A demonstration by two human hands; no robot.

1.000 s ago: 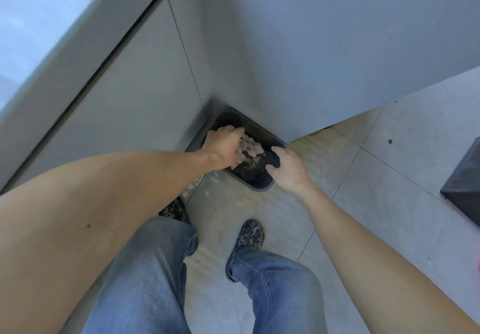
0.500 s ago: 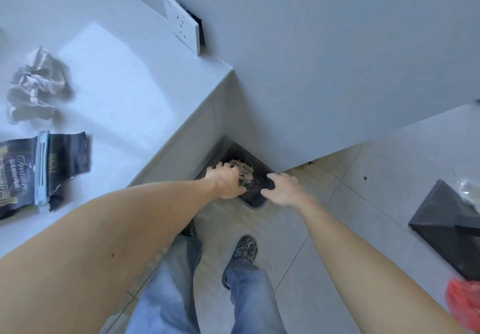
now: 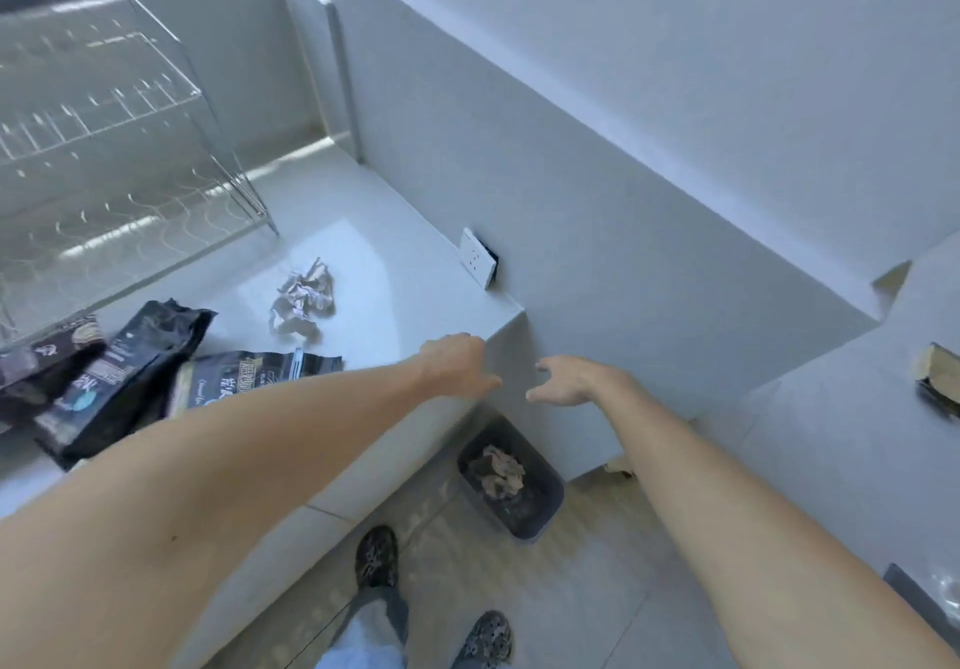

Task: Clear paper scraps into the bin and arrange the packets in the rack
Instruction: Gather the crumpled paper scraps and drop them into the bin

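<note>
A dark bin stands on the floor in the corner below the counter, with crumpled paper scraps inside it. Another crumpled paper ball lies on the white counter. Three dark packets lie flat on the counter at the left: one nearest my arm, one beside it, one at the far left. A wire rack stands at the back left. My left hand hovers at the counter's corner, empty. My right hand hangs above the bin, fingers apart, empty.
A white wall socket sits on the wall just above the counter's right end. A second counter at the right carries a dark object. A dark box corner shows at the lower right. My feet stand on tiled floor.
Both hands have lifted out of the bin up to counter height, leaving the paper scraps inside it. My view has risen, so the counter, packets and rack are in sight.
</note>
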